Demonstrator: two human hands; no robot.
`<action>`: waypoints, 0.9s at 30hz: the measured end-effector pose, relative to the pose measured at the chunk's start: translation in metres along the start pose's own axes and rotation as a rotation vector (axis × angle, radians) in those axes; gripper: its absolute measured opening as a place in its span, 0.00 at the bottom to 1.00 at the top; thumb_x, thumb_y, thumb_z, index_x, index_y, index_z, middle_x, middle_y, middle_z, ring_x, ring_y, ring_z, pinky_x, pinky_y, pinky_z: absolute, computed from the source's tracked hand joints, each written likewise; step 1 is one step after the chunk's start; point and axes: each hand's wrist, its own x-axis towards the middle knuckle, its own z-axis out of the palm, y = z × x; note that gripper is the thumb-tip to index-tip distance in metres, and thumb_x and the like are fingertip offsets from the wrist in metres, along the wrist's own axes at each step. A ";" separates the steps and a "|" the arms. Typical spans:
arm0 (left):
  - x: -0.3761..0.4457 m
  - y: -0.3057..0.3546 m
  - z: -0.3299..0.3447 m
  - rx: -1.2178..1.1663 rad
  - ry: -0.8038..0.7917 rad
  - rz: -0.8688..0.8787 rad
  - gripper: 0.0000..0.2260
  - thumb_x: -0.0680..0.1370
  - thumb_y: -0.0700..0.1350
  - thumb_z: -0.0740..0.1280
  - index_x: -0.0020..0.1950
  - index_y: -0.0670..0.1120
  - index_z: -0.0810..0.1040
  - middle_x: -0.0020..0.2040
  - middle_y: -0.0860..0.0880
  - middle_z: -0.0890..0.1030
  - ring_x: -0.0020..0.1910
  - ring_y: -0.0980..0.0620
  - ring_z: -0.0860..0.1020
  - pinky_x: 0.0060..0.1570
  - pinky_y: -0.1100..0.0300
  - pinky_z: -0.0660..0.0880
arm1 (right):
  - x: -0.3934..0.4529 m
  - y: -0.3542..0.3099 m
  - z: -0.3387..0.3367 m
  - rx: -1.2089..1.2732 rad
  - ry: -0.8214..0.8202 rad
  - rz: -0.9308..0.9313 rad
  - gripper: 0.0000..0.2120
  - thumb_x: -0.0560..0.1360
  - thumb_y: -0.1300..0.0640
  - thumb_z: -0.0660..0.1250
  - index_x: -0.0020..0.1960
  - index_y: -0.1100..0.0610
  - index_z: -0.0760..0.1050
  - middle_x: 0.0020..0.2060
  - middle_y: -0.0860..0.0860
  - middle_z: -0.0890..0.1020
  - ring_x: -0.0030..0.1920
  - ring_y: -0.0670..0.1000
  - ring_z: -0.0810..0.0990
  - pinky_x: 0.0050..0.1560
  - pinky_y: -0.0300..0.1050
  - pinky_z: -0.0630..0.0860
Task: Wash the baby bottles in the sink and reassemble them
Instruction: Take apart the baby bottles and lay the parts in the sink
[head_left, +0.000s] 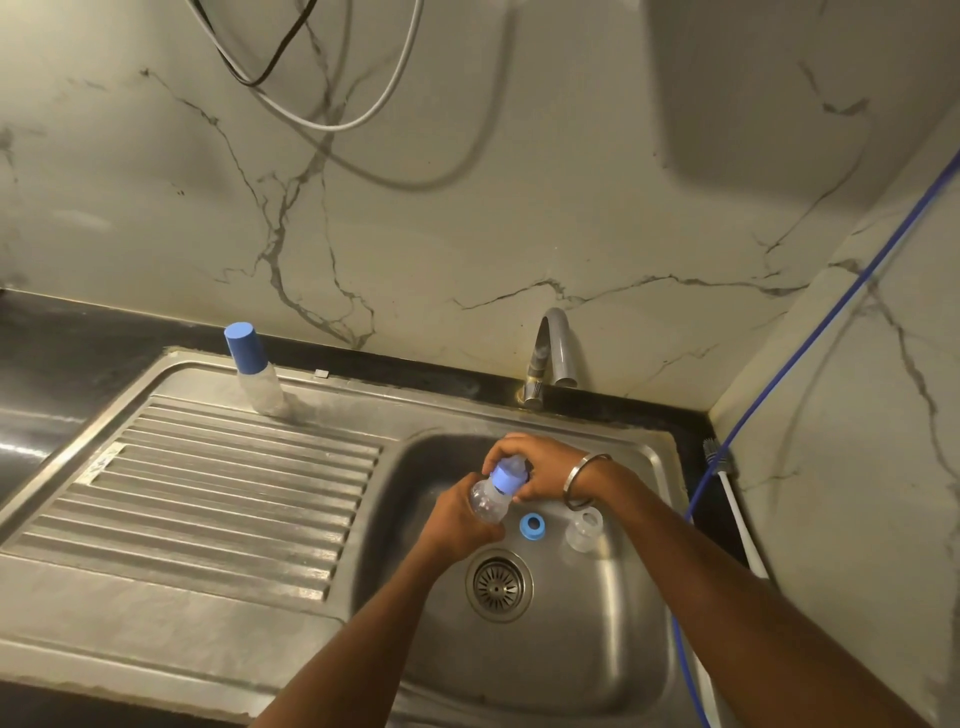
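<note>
Over the steel sink (639, 457), just above the drain (498, 585), the left hand (457, 525) has its grip wrapped round a clear baby bottle (485, 501). The right hand (545, 470) pinches its blue collar (506, 478). A loose blue ring (531, 526) and clear piece (584, 530) lie beside the drain. The collar is probably best twisted squarely, with the bottle held steady.

Head view, looking down — sink (613, 649) close below
</note>
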 end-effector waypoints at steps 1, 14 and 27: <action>0.000 -0.001 0.000 -0.017 0.002 0.007 0.21 0.62 0.47 0.75 0.53 0.51 0.76 0.46 0.53 0.82 0.44 0.54 0.81 0.48 0.50 0.80 | 0.000 -0.001 0.003 0.038 0.016 0.005 0.22 0.70 0.63 0.73 0.62 0.57 0.74 0.60 0.55 0.77 0.59 0.55 0.76 0.60 0.42 0.73; -0.004 -0.005 -0.021 -0.162 0.141 0.074 0.27 0.63 0.44 0.81 0.55 0.47 0.70 0.50 0.47 0.78 0.47 0.47 0.80 0.45 0.51 0.80 | 0.009 -0.007 0.007 0.083 0.112 0.020 0.21 0.70 0.59 0.73 0.62 0.55 0.73 0.58 0.53 0.76 0.57 0.54 0.76 0.59 0.47 0.76; -0.011 -0.032 -0.083 -0.179 0.455 0.128 0.23 0.63 0.57 0.80 0.52 0.58 0.73 0.46 0.55 0.81 0.45 0.56 0.81 0.43 0.50 0.81 | 0.055 -0.057 0.034 0.033 0.158 -0.042 0.24 0.70 0.54 0.75 0.63 0.54 0.72 0.61 0.52 0.75 0.58 0.53 0.74 0.55 0.41 0.72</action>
